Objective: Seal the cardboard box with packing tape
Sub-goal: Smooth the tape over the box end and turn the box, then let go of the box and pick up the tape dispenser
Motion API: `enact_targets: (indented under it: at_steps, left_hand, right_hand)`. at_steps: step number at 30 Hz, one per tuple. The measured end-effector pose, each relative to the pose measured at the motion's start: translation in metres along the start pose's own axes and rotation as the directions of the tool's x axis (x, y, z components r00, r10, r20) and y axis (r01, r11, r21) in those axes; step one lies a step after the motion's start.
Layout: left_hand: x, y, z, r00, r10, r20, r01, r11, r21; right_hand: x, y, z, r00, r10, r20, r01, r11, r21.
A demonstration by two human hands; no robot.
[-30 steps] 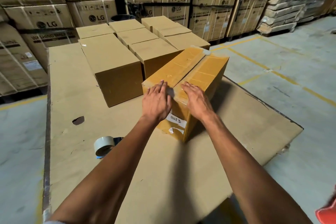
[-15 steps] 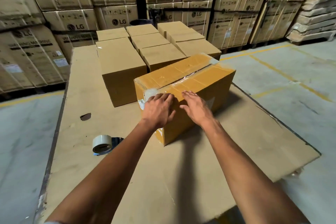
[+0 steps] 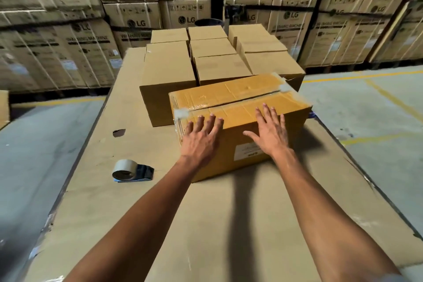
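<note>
A yellowish cardboard box (image 3: 231,96) lies lengthwise across the cardboard-covered table (image 3: 229,224), its long side with a white label facing me. Its top flaps are shut and clear tape runs along the centre seam. My left hand (image 3: 201,138) rests flat on the near top edge at the box's left end, fingers spread. My right hand (image 3: 269,131) lies flat on the same edge further right, fingers spread. Neither hand holds anything. A roll of packing tape on a blue dispenser (image 3: 130,170) lies on the table left of the box, apart from both hands.
Several plain brown boxes (image 3: 168,68) stand in rows right behind the yellowish box. Stacks of large LG washing-machine cartons (image 3: 137,23) wall off the back. Concrete floor (image 3: 366,103) with yellow lines lies on both sides of the table. A small hole (image 3: 119,132) marks the table cover.
The box has been turned from end-on to broadside, its long side now facing me. Both hands have gone from its near corner to flat on the near top edge, spread wider apart.
</note>
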State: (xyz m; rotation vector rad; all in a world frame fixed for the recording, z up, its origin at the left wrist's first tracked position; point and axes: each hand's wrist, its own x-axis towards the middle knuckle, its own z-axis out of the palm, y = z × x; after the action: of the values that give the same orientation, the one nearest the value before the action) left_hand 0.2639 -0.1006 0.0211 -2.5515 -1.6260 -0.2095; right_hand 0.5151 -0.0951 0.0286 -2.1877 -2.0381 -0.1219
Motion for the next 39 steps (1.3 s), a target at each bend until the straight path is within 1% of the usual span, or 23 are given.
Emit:
enact_targets:
  at_steps: [2, 7, 10, 16, 22, 28, 30, 33, 36, 39]
  left_hand:
    - [-0.001, -0.004, 0.004, 1.0, -0.018, -0.007, 0.018, 1.0, 0.019]
    - [-0.001, -0.034, 0.009, 0.998, -0.058, -0.023, 0.059, 0.997, 0.049]
    - [0.0, -0.051, 0.011, 0.994, -0.105, -0.042, 0.107, 0.993, 0.055]
    - [0.014, -0.075, 0.016, 0.974, -0.214, -0.066, 0.218, 0.975, 0.049]
    - [0.032, -0.089, 0.019, 0.958, -0.282, -0.042, 0.284, 0.958, 0.033]
    - [0.04, -0.093, 0.02, 0.962, -0.273, -0.019, 0.273, 0.962, 0.03]
    - [0.035, -0.096, 0.02, 0.969, -0.243, -0.04, 0.244, 0.97, 0.022]
    - [0.014, -0.103, 0.023, 0.978, -0.184, -0.099, 0.186, 0.983, 0.009]
    - [-0.016, -0.118, 0.029, 0.975, -0.173, -0.14, 0.174, 0.985, -0.005]
    - [-0.046, -0.137, 0.036, 0.971, -0.203, -0.127, 0.201, 0.979, -0.029]
  right_hand:
    - [0.003, -0.001, 0.006, 1.0, -0.011, -0.003, 0.011, 1.0, 0.002]
    - [0.013, -0.031, 0.015, 0.999, -0.049, -0.016, 0.049, 0.999, -0.003]
    - [0.023, -0.048, 0.017, 0.993, -0.113, -0.018, 0.112, 0.993, -0.037]
    - [0.051, -0.067, 0.027, 0.979, -0.201, -0.037, 0.2, 0.98, -0.019]
    - [0.071, -0.079, 0.033, 0.977, -0.21, -0.036, 0.21, 0.978, -0.013]
    - [0.074, -0.083, 0.033, 0.982, -0.188, -0.027, 0.187, 0.982, -0.035]
    - [0.068, -0.087, 0.033, 0.984, -0.176, -0.034, 0.176, 0.984, -0.014]
    - [0.046, -0.103, 0.038, 0.961, -0.245, -0.131, 0.255, 0.965, 0.062]
    - [0.019, -0.135, 0.048, 0.914, -0.327, -0.242, 0.36, 0.927, 0.108]
    - [-0.004, -0.172, 0.06, 0.893, -0.376, -0.245, 0.415, 0.901, 0.13]
